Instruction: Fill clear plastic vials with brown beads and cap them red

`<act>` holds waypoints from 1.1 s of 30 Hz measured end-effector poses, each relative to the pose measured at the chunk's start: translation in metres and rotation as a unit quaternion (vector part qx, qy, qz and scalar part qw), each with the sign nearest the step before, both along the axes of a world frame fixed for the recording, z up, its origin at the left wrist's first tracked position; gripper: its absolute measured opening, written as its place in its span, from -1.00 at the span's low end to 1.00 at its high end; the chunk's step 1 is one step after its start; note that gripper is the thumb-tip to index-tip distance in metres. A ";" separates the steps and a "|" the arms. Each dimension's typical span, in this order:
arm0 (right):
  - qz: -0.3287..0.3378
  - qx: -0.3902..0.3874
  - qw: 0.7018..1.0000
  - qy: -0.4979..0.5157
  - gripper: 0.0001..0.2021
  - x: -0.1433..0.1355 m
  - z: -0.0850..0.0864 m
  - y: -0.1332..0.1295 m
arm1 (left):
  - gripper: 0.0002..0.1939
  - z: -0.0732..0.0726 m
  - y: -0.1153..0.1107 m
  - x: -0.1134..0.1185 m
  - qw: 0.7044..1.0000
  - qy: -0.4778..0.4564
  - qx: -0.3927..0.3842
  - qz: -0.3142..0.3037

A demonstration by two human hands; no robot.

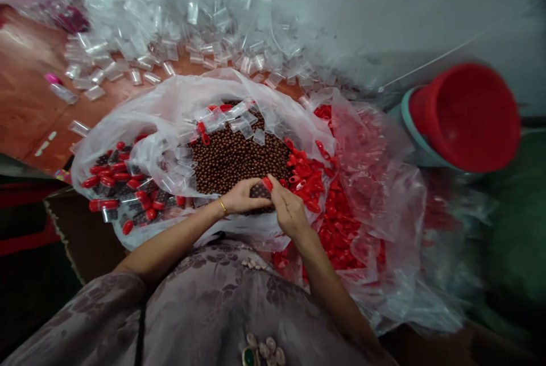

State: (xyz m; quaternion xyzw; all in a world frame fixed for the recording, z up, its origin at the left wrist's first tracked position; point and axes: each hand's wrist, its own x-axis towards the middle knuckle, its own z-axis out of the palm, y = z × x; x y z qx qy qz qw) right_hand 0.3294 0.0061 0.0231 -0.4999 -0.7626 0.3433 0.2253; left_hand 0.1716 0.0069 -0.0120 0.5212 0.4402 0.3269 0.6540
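Observation:
Between my two hands is a small clear tube (259,190) filled with brown balls, with a red cap (267,183) at its right end. My left hand (241,198) is closed around the tube's body. The fingers of my right hand (289,209) pinch the red cap. Just beyond them lies a heap of brown balls (239,156) in a white plastic bag (128,96), with a few clear tubes (243,124) on top. Loose red caps (307,178) are piled right of the balls. Capped, filled tubes (121,175) lie together at the left.
Many clear tubes (166,48) cover the back of the orange table (29,87). More red caps fill a clear plastic bag (362,144) at the right. A red bucket (473,119) sits inside a pale blue one (407,127) farther right. A cardboard box (81,235) stands at the lower left.

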 end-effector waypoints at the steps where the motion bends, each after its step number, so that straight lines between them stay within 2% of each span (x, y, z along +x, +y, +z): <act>1: 0.014 -0.016 1.000 -0.012 -0.55 0.003 0.001 0.004 | -0.65 -0.001 -0.001 0.000 0.999 0.042 0.010 -0.017; 4: -0.008 -0.028 0.999 -0.017 -0.48 0.006 -0.004 0.015 | -0.81 0.002 -0.002 -0.002 0.977 0.197 0.055 -0.059; 7: -0.106 -0.077 0.988 0.085 -0.40 -0.007 -0.018 0.021 | -0.86 0.009 0.001 -0.001 0.935 0.316 0.113 -0.114; 9: -0.151 -0.158 0.961 0.172 -0.32 -0.020 -0.029 0.021 | -0.84 0.013 0.001 0.002 0.909 0.359 0.136 -0.160; 11: -0.156 -0.217 0.939 0.215 -0.30 -0.031 -0.037 0.019 | -0.81 0.015 -0.001 0.004 0.889 0.387 0.153 -0.188; 12: -0.147 -0.228 0.938 0.217 -0.32 -0.034 -0.041 0.016 | -0.81 0.015 -0.003 0.004 0.882 0.397 0.160 -0.198; 15: -0.127 -0.226 0.946 0.193 -0.34 -0.040 -0.046 0.007 | -0.79 0.013 -0.011 0.006 0.873 0.411 0.164 -0.204; 18: -0.110 -0.259 0.941 0.190 -0.33 -0.047 -0.045 0.000 | -0.82 0.009 -0.020 0.005 0.886 0.403 0.136 -0.184; 20: -0.106 -0.254 0.940 0.203 -0.33 -0.050 -0.044 0.000 | -0.85 0.005 -0.028 -0.003 0.899 0.390 0.120 -0.160; 23: -0.128 -0.125 0.973 0.148 -0.46 -0.036 -0.041 0.011 | -0.90 -0.003 -0.051 -0.042 0.911 0.391 0.110 -0.071; 25: -0.157 -0.012 0.987 0.016 -0.63 -0.011 -0.042 0.021 | -0.86 -0.010 -0.074 -0.090 0.908 0.411 0.084 0.010; 26: -0.166 0.028 0.983 -0.066 -0.68 0.003 -0.044 0.026 | -0.82 -0.012 -0.087 -0.117 0.892 0.444 0.057 0.063; 28: -0.147 0.052 0.966 -0.206 -0.72 0.031 -0.051 0.032 | -0.76 -0.016 -0.112 -0.170 0.830 0.541 -0.018 0.134; 30: -0.098 0.043 0.952 -0.288 -0.78 0.048 -0.061 0.036 | -0.70 -0.014 -0.131 -0.210 0.760 0.632 -0.054 0.143; 31: -0.078 0.043 0.948 -0.305 -0.81 0.052 -0.066 0.036 | -0.68 -0.012 -0.134 -0.221 0.728 0.669 -0.041 0.143; 33: -0.069 0.057 0.952 -0.292 -0.83 0.051 -0.073 0.037 | -0.66 -0.008 -0.129 -0.227 0.681 0.713 0.036 0.161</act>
